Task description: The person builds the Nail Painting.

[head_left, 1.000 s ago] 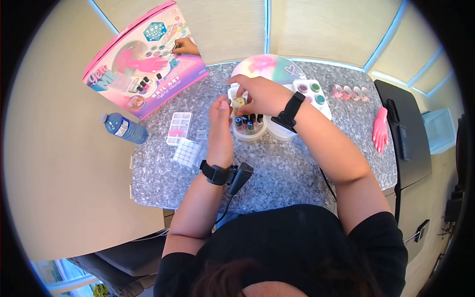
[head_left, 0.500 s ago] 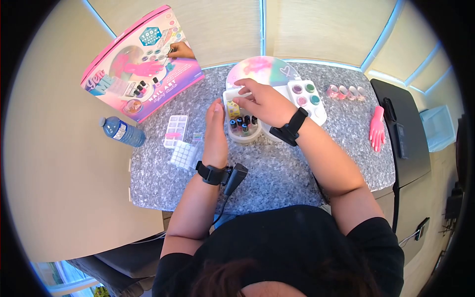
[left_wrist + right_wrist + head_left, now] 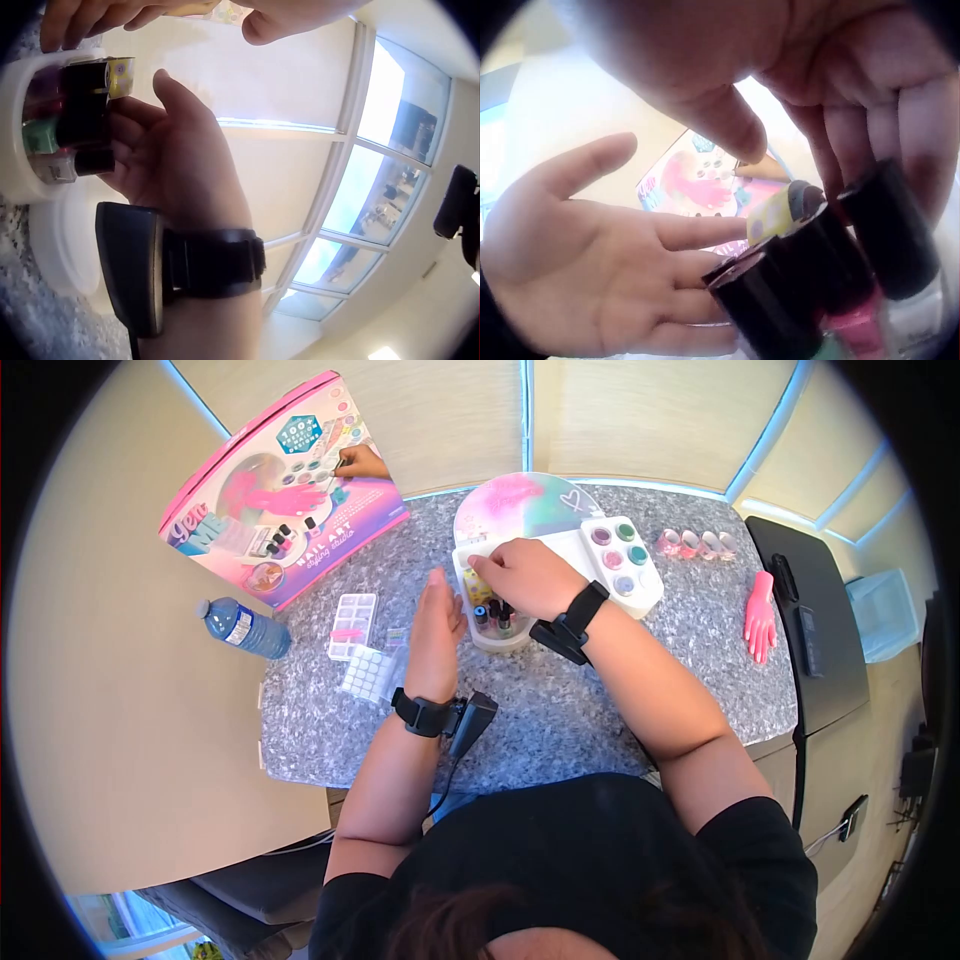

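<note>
Several small nail polish bottles (image 3: 497, 618) with dark caps stand in the front left bay of a white tray (image 3: 505, 647). A yellow patterned roll (image 3: 477, 586) sits behind them. My left hand (image 3: 434, 628) is upright along the tray's left side, its fingers straight and palm facing the bottles. Over the bay hangs my right hand (image 3: 540, 578), thumb apart from loosely bent fingers, hiding part of the bottles. In the right wrist view, those fingers (image 3: 855, 142) reach down behind the black caps (image 3: 889, 229), with nothing seen pinched between thumb and fingers.
Pots of coloured glitter (image 3: 612, 557) fill the tray's right side. A boxed nail set (image 3: 290, 500), water bottle (image 3: 245, 628), white cases (image 3: 352, 625) and a bag of white squares (image 3: 370, 674) lie left. Patterned rolls (image 3: 697, 545) and a pink model hand (image 3: 760, 622) lie right.
My right hand lifted with spread fingers, then came down over the bay and now covers more of the bottles. My left hand stays beside the tray.
</note>
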Demonstrator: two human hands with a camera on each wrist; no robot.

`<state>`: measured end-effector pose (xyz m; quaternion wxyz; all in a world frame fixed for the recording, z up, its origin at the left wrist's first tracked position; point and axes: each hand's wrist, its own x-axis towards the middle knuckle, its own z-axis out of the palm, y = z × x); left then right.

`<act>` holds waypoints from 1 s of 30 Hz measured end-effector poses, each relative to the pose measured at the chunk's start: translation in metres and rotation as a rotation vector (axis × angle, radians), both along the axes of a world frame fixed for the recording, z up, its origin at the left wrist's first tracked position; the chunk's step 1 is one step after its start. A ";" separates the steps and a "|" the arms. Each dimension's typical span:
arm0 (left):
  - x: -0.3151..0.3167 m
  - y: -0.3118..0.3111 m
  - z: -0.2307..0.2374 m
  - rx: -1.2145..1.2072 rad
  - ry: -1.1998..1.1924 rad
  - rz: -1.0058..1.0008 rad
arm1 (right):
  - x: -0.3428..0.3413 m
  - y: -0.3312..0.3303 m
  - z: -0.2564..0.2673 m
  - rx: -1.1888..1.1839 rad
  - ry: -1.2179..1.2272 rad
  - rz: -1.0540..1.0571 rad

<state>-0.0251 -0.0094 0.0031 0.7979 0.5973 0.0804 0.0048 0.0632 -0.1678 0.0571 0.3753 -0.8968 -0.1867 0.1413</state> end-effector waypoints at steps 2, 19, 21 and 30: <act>-0.002 0.001 0.001 -0.009 0.031 -0.018 | 0.001 0.000 -0.006 -0.033 0.020 0.004; -0.003 0.003 0.006 0.132 -0.052 0.033 | -0.034 -0.035 0.010 0.093 -0.374 -0.215; -0.005 -0.001 0.016 0.140 -0.127 0.026 | -0.024 -0.072 0.015 0.087 -0.458 -0.376; -0.009 0.005 0.011 0.113 -0.627 -0.647 | 0.023 -0.236 -0.051 -0.656 -0.575 -0.600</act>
